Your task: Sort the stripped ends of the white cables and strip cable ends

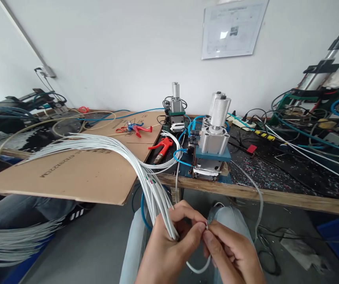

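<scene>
A thick bundle of white cables (128, 157) arches from the cardboard sheet over the table edge into my left hand (172, 248). That hand is closed around the bundle's near ends, with thumb and forefinger pinched together. Its fingertips meet those of my right hand (231, 252) above my lap. Between them shows the thin tip of one white cable (198, 271), which loops down below the hands. My right hand is closed in a pinch on this cable close to its tip. Its curled fingers hide part of the cable.
Ahead stands a small pneumatic machine (213, 138) with a knurled top; a similar machine (175, 106) is behind it. A red air gun (163, 149) lies beside them. Cardboard (92, 169) overhangs the wooden table edge (276, 199). More cables (12, 244) lie lower left, near another person's leg (33, 213).
</scene>
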`<move>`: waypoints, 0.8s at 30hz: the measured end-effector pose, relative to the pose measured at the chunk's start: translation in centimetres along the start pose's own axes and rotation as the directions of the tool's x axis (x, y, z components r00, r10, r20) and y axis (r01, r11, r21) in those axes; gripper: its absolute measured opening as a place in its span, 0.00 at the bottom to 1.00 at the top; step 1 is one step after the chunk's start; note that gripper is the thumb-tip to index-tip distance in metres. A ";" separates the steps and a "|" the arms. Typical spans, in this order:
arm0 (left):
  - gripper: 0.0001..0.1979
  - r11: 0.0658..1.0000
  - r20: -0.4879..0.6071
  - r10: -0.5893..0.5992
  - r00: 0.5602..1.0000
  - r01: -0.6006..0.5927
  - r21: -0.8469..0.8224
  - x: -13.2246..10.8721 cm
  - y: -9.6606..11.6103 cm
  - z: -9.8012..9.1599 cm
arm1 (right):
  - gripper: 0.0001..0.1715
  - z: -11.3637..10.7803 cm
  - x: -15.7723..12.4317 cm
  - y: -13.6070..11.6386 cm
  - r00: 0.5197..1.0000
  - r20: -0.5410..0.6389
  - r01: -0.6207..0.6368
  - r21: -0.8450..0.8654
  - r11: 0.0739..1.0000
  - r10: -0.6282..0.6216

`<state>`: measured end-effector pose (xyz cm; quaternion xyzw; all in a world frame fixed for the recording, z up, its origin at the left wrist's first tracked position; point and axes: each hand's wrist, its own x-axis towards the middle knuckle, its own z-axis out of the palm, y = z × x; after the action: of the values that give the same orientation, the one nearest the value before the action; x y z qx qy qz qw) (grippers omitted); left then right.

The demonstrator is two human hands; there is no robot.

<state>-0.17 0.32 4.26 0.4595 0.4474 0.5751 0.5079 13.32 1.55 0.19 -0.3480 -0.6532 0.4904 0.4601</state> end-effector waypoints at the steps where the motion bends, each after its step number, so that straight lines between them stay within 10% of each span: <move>1: 0.08 1.000 0.004 -0.008 1.000 0.008 0.005 0.0 0.1 0.0 | 0.24 0.0 0.0 0.0 1.000 0.011 0.011 -0.002 1.000 -0.011; 14: 0.03 0.924 -0.043 -0.162 0.986 0.167 0.343 0.1 0.2 -0.7 | 0.18 -2.1 0.6 1.1 0.960 0.256 0.179 -0.235 0.955 -0.117; 20: 0.06 0.772 0.123 -0.099 0.987 -0.002 0.636 0.5 1.3 -1.3 | 0.16 -3.5 0.7 0.0 0.907 0.376 0.372 -0.502 0.780 -0.190; 24: 0.04 0.930 -0.067 -0.119 0.991 0.135 0.342 -0.2 -0.4 0.0 | 0.19 -2.4 0.5 0.9 0.955 0.248 0.239 -0.319 0.917 -0.162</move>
<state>-0.13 0.19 3.83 0.4988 0.5815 0.4637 0.4451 15.40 3.00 -0.33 -0.2989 -0.8076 0.3528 0.3662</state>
